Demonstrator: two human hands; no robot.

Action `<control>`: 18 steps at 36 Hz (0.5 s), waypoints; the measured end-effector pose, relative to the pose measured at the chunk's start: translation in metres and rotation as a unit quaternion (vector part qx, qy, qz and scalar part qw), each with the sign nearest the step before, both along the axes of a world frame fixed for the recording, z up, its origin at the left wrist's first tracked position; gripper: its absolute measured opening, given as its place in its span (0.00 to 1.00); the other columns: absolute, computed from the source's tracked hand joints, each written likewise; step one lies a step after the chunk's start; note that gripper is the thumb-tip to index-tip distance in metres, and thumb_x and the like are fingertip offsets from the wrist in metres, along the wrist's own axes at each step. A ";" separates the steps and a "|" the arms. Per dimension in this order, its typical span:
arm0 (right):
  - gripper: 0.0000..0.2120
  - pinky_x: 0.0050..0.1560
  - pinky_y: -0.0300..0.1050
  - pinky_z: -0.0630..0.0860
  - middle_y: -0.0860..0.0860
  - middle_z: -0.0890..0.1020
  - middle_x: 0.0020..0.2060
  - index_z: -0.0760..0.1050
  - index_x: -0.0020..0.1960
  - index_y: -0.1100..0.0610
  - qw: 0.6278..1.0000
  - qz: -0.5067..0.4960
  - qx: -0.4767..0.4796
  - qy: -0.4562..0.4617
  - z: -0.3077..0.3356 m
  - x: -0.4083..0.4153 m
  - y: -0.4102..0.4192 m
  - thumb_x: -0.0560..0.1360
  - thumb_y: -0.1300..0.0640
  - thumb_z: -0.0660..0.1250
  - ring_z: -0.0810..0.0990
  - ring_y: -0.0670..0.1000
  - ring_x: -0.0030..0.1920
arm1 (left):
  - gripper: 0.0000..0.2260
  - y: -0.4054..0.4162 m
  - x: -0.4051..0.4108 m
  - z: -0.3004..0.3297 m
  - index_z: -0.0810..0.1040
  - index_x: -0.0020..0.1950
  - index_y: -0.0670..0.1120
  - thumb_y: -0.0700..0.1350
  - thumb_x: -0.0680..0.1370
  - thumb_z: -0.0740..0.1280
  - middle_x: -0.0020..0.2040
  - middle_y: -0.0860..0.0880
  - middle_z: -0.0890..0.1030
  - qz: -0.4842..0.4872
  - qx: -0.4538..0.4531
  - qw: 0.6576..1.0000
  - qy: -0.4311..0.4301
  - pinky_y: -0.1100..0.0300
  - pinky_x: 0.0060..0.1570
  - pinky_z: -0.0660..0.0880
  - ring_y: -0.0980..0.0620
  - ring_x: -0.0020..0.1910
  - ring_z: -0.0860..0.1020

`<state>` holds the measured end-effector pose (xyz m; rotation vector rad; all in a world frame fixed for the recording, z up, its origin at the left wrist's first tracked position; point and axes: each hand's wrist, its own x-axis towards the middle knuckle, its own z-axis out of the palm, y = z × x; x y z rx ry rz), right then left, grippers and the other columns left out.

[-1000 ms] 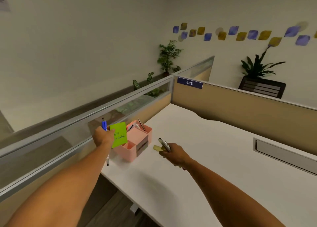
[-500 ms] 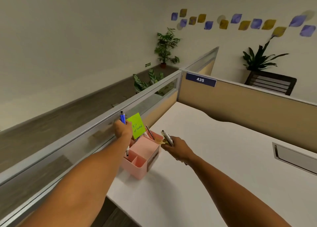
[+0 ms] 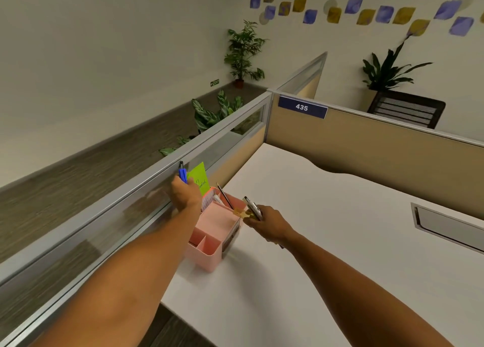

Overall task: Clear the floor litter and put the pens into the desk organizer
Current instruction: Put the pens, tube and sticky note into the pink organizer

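A pink desk organizer (image 3: 209,252) with several compartments stands at the left edge of the white desk (image 3: 327,215). My left hand (image 3: 184,193) hovers over its far end, closed around a blue pen (image 3: 182,173) and a green sticky note (image 3: 199,177) with writing. A dark pencil (image 3: 224,196) leans in the back compartment. My right hand (image 3: 267,225) is just right of the organizer, gripping a silver pen (image 3: 252,207) and a small yellow scrap (image 3: 242,212) that touches the organizer's rim.
A glass-topped partition (image 3: 146,187) runs along the desk's left side; a tan panel with sign 435 (image 3: 302,107) closes the back. A cable slot (image 3: 445,226) sits at the desk's right. Potted plants (image 3: 245,50) and a slatted planter (image 3: 408,109) stand beyond.
Both hands have closed in on the organizer. The left hand with the blue pen and green note came over its back end; the right hand brought the silver pen and yellow scrap to its rim.
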<state>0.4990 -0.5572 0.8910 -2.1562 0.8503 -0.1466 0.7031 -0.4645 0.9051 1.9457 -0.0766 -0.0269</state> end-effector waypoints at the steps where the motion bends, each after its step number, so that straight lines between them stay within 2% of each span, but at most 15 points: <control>1: 0.11 0.34 0.45 0.74 0.49 0.78 0.35 0.77 0.47 0.55 1.000 0.000 0.000 0.000 -0.001 0.001 0.000 0.77 0.47 0.67 0.75 0.48 0.31 | 0.14 0.001 0.001 -0.001 0.76 0.60 0.32 0.40 0.78 0.67 0.56 0.32 0.80 -0.003 0.006 1.000 0.000 0.47 0.50 0.76 0.34 0.54 0.80; 7: 0.11 0.35 0.45 0.75 0.50 0.79 0.37 0.77 0.49 0.54 1.000 0.006 0.001 0.001 -0.005 0.007 0.000 0.77 0.47 0.68 0.76 0.48 0.32 | 0.15 0.006 0.002 -0.003 0.76 0.60 0.34 0.39 0.76 0.69 0.56 0.33 0.80 -0.045 0.027 0.998 0.030 0.45 0.50 0.79 0.36 0.52 0.80; 11: 0.12 0.36 0.46 0.77 0.52 0.81 0.41 0.78 0.53 0.55 1.000 0.004 -0.001 0.000 -0.007 0.011 0.000 0.77 0.46 0.67 0.77 0.48 0.33 | 0.14 0.007 0.002 -0.002 0.76 0.58 0.34 0.39 0.76 0.69 0.54 0.34 0.80 -0.056 0.031 0.998 0.012 0.45 0.50 0.79 0.36 0.51 0.81; 15: 0.15 0.32 0.38 0.75 0.51 0.80 0.44 0.76 0.56 0.54 1.000 -0.002 -0.004 -0.004 -0.009 0.016 -0.001 0.77 0.44 0.67 0.77 0.46 0.34 | 0.14 0.006 0.000 0.001 0.76 0.60 0.35 0.40 0.77 0.69 0.55 0.34 0.80 -0.043 0.037 0.998 -0.014 0.43 0.51 0.78 0.36 0.53 0.79; 18: 0.19 0.33 0.36 0.71 0.50 0.79 0.48 0.74 0.61 0.55 0.999 -0.030 -0.014 -0.008 -0.009 0.022 -0.004 0.76 0.45 0.69 0.78 0.47 0.39 | 0.14 0.006 -0.003 0.003 0.76 0.60 0.35 0.40 0.77 0.69 0.54 0.34 0.80 -0.043 0.035 0.998 -0.034 0.45 0.50 0.79 0.37 0.52 0.81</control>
